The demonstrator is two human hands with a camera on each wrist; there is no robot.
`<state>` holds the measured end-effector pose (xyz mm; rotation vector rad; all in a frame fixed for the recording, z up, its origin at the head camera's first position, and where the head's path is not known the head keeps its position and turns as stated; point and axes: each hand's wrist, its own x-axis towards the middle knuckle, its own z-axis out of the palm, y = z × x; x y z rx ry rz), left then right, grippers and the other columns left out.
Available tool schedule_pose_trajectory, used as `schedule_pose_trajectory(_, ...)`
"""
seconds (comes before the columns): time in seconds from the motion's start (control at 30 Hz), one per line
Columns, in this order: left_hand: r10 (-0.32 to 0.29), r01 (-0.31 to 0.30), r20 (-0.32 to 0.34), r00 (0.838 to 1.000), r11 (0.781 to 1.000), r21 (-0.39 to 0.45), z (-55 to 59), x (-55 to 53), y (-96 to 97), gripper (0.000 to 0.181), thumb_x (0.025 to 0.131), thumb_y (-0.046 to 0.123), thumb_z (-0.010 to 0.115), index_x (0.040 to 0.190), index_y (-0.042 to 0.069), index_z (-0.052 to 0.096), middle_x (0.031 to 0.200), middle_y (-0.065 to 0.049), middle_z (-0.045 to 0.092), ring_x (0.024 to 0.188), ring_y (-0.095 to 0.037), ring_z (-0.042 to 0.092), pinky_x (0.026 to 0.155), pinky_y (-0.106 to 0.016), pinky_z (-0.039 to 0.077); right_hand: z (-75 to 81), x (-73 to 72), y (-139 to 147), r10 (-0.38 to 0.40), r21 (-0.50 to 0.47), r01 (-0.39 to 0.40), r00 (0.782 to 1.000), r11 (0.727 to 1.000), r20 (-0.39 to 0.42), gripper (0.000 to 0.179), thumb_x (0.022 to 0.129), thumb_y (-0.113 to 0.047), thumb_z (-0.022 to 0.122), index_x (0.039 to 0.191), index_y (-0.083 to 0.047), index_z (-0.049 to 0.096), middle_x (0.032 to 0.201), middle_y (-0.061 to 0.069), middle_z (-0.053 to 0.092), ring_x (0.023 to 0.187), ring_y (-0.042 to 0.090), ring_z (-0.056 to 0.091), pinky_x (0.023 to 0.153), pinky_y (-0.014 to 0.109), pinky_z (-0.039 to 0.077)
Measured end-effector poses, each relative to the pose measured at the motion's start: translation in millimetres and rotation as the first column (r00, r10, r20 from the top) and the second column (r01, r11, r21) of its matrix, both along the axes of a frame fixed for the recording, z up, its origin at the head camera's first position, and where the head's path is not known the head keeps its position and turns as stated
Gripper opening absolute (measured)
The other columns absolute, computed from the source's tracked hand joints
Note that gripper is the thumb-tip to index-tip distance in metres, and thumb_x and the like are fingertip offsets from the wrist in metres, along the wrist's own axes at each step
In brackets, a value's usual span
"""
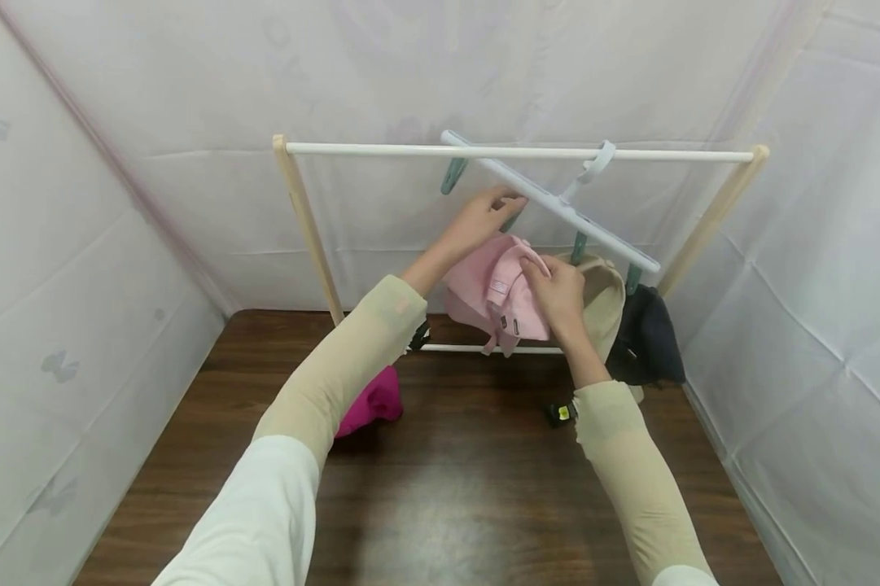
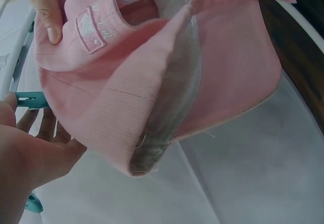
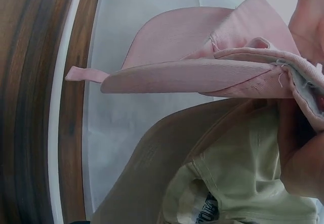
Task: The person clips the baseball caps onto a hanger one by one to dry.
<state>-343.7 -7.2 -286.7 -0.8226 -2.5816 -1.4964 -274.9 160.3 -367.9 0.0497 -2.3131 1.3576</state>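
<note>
My left hand [image 1: 479, 224] pinches a green clip [image 2: 31, 99] that hangs from the light blue hanger [image 1: 535, 191]. Just below it is a pink cap [image 1: 472, 273], its brim hanging down and its strap dangling. My right hand [image 1: 559, 297] grips the cap's edge between thumb and fingers. In the left wrist view, the clip touches the cap's edge; whether it bites the fabric cannot be told. Right behind my right hand, a beige cap [image 3: 243, 158] hangs from another clip [image 1: 579, 247]. A dark cap [image 1: 641, 342] hangs at the hanger's right end.
The hanger hooks over the white bar [image 1: 381, 150] of a rack with wooden posts [image 1: 308, 224]. One more green clip [image 1: 453, 175] dangles at the hanger's far left. A magenta item [image 1: 374, 400] lies on the dark wooden floor [image 1: 454, 488]. Pale sheets [image 1: 117, 325] surround the rack.
</note>
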Motion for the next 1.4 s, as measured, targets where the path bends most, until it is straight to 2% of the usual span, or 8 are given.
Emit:
schedule_pose_trajectory(0.1,-0.008,0.007,0.019,1.000,0.997,0.079,-2.0,2.0,-0.5,0.042,0.107,0.036,0.053,0.137,0.008,0.059,0.131,-0.013,0.063,0.105,-0.021,0.062,0.086,-0.029,0.055,-1.0,0.5,1.6,-0.004,0.026,0.004,1.000,1.000,-0.001,0.032,0.096,-0.038,0.070,0.107,-0.010,0.080,0.089,0.012,0.076,0.067,0.016,0.059,0.052,0.020,0.042)
schedule_pose_trajectory(0.27,-0.051,0.034,0.070,0.996,0.974,0.222,-8.0,5.4,-0.6,0.032,0.107,0.021,0.054,0.128,-0.002,0.062,0.118,-0.019,0.067,0.102,-0.030,0.067,0.087,-0.030,0.056,-4.7,3.5,4.1,0.001,0.065,-0.002,1.000,0.998,0.026,0.033,0.095,-0.040,0.069,0.105,-0.010,0.080,0.089,0.011,0.076,0.069,0.020,0.060,0.054,0.024,0.043)
schedule_pose_trajectory(0.57,-0.130,0.039,0.203,0.970,0.915,0.402,-13.3,12.5,2.8,0.030,0.107,0.006,0.050,0.133,-0.008,0.054,0.120,-0.031,0.063,0.107,-0.039,0.067,0.093,-0.040,0.057,-9.6,4.7,5.4,0.011,0.099,-0.013,1.000,0.995,0.023,0.034,0.095,-0.040,0.069,0.094,-0.007,0.079,0.079,0.011,0.072,0.061,0.018,0.057,0.048,0.024,0.040)
schedule_pose_trajectory(0.77,-0.123,0.006,0.241,0.963,0.900,0.436,-15.9,17.0,6.9,0.029,0.106,0.003,0.049,0.132,-0.011,0.054,0.117,-0.029,0.063,0.108,-0.034,0.065,0.091,-0.035,0.058,-10.5,4.9,4.4,0.021,0.075,-0.022,1.000,0.997,0.012,0.032,0.095,-0.037,0.070,0.098,-0.007,0.080,0.079,0.010,0.073,0.060,0.015,0.056,0.048,0.021,0.040)
schedule_pose_trajectory(0.93,-0.119,-0.006,0.239,0.964,0.886,0.463,-19.9,18.9,5.4,0.030,0.106,0.003,0.050,0.133,-0.009,0.055,0.125,-0.029,0.062,0.118,-0.035,0.064,0.098,-0.036,0.055,-9.1,6.2,2.8,0.022,0.059,-0.024,1.000,0.998,0.022,0.032,0.095,-0.037,0.070,0.104,-0.009,0.081,0.084,0.010,0.075,0.068,0.015,0.059,0.054,0.021,0.043)
schedule_pose_trajectory(1.07,-0.121,0.007,0.223,0.967,0.891,0.453,-21.9,20.0,5.0,0.031,0.106,0.004,0.050,0.135,-0.007,0.054,0.129,-0.028,0.063,0.121,-0.034,0.063,0.100,-0.032,0.053,-5.8,6.8,3.3,0.015,0.047,-0.016,1.000,0.999,0.027,0.032,0.095,-0.038,0.070,0.107,-0.010,0.081,0.084,0.009,0.075,0.070,0.015,0.060,0.056,0.021,0.043)
schedule_pose_trajectory(1.2,-0.114,0.014,0.203,0.973,0.900,0.436,-22.7,21.4,5.4,0.030,0.106,0.005,0.050,0.133,-0.006,0.055,0.126,-0.026,0.065,0.120,-0.032,0.065,0.098,-0.024,0.053,-2.0,7.9,4.4,0.017,0.029,-0.017,1.000,0.999,0.004,0.033,0.094,-0.039,0.071,0.105,-0.010,0.081,0.078,0.008,0.073,0.067,0.015,0.059,0.053,0.021,0.042)
schedule_pose_trajectory(1.4,-0.117,0.015,0.204,0.972,0.897,0.442,-25.2,23.7,6.4,0.030,0.106,0.005,0.051,0.133,-0.006,0.055,0.123,-0.025,0.066,0.120,-0.032,0.065,0.098,-0.024,0.053,-1.0,10.4,6.9,0.024,0.005,-0.024,1.000,1.000,-0.015,0.033,0.093,-0.039,0.072,0.104,-0.010,0.081,0.074,0.005,0.071,0.066,0.012,0.058,0.052,0.021,0.041)
